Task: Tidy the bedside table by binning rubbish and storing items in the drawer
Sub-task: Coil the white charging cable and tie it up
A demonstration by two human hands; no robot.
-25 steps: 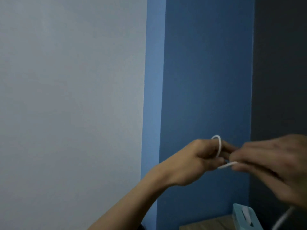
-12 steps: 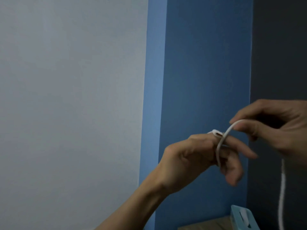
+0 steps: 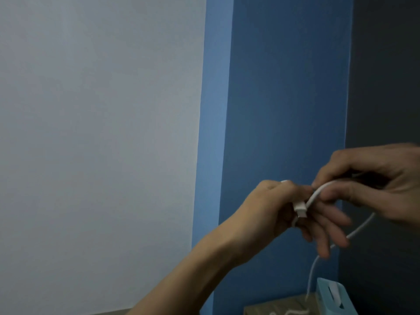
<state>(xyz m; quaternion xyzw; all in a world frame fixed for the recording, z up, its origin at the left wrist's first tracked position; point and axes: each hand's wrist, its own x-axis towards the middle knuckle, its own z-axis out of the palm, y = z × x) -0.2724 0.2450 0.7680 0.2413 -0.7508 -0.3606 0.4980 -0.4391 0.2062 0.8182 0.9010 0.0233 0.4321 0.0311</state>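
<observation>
Fingers (image 3: pixel 327 226) of the left hand (image 3: pixel 279 208) are partly spread and point toward 4 o'clock, while the thumb side presses the white plug (image 3: pixel 367 209) of the charging cable (image 3: pixel 318 194) against them. So this hand is closed on the cable near its plug end. The left forearm comes up from 7 o'clock of the view, and the wrist is bent a little downward, with the back of the hand turned to the camera.

At 3 o'clock of the left hand, and touching it, is the right hand (image 3: pixel 381 180). It enters from the right edge with the palm down, the knuckles up and the fingers curled. Its thumb and forefinger pinch the cable where this makes a short arc up from the plug. Behind the left fingers the cable appears again, goes in a curve toward 3 o'clock under the right hand, and another length hangs down to 6 o'clock. The loose end lies in a small heap on the wooden worktop (image 3: pixel 272 308), at the bottom edge of the view.

Just at 3 o'clock of that heap stands a light blue tissue box (image 3: pixel 327 296) on the same worktop. Both hands are held high, well above the worktop, in front of a blue wall (image 3: pixel 284 98).
</observation>
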